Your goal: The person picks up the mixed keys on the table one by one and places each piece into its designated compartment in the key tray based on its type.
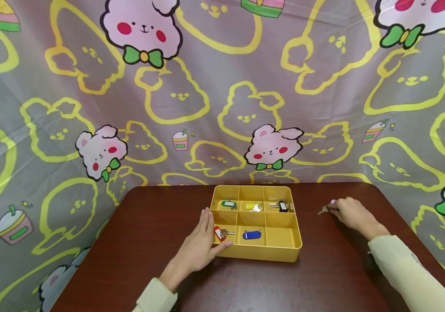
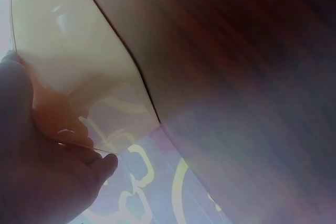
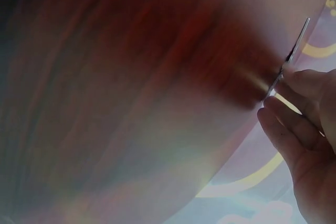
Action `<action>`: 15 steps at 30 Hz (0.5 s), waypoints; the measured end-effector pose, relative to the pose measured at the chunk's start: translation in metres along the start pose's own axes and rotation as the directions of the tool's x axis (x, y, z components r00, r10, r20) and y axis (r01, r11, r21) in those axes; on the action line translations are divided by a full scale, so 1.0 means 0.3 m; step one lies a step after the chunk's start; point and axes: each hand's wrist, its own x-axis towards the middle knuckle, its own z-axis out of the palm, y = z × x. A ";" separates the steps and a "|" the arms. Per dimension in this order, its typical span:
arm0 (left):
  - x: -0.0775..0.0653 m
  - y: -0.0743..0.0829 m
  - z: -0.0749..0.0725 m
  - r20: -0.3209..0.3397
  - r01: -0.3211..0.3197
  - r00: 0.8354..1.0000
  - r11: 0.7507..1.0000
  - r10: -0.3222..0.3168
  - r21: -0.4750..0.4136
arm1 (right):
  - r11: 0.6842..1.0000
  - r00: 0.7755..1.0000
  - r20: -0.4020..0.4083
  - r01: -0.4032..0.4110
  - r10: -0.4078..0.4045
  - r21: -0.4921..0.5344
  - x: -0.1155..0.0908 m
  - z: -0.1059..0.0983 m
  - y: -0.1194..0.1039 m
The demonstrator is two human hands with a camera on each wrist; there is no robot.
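Note:
On the table stands a yellow six-compartment tray (image 1: 259,252). My left hand (image 1: 196,247) lies along its left front corner, fingers straight against the left wall and thumb over the front rim. To the right of the tray, my right hand (image 1: 351,213) pinches a key (image 1: 325,209) between thumb and fingers, close over the table; a bit of pale purple tag shows beside it. Inside the tray, the back row has a green key tag (image 1: 228,203), a yellow key tag (image 1: 249,206) and a black key tag (image 1: 282,206). In front lie a red key tag (image 1: 217,233) and a blue key tag (image 1: 251,235).
The front right compartment shows its bare floor. A dark reddish-brown table (image 1: 144,242) extends around the tray on all sides. Behind it hangs a patterned cloth (image 1: 214,130) with cartoon rabbits, which also runs down both sides.

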 end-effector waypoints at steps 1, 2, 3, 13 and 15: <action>0.001 0.000 0.000 0.001 -0.001 1.000 1.000 0.001 0.001 | 1.000 1.000 -0.001 0.006 -0.006 -0.001 0.000 0.000 0.002; 0.001 0.000 0.000 0.004 -0.001 1.000 1.000 0.001 0.002 | 1.000 1.000 -0.002 0.010 -0.010 0.000 0.000 0.000 0.005; 0.001 0.000 0.000 0.005 0.000 1.000 1.000 0.000 0.002 | 1.000 1.000 -0.007 0.016 -0.016 -0.002 0.000 -0.001 0.007; 0.005 -0.001 0.006 -0.007 -0.004 1.000 1.000 0.004 -0.001 | 1.000 1.000 -0.003 0.018 -0.018 0.013 0.009 -0.009 0.008; 0.005 -0.001 0.006 -0.005 0.000 1.000 1.000 0.000 -0.002 | 1.000 1.000 0.006 0.009 -0.009 0.025 0.012 -0.010 0.003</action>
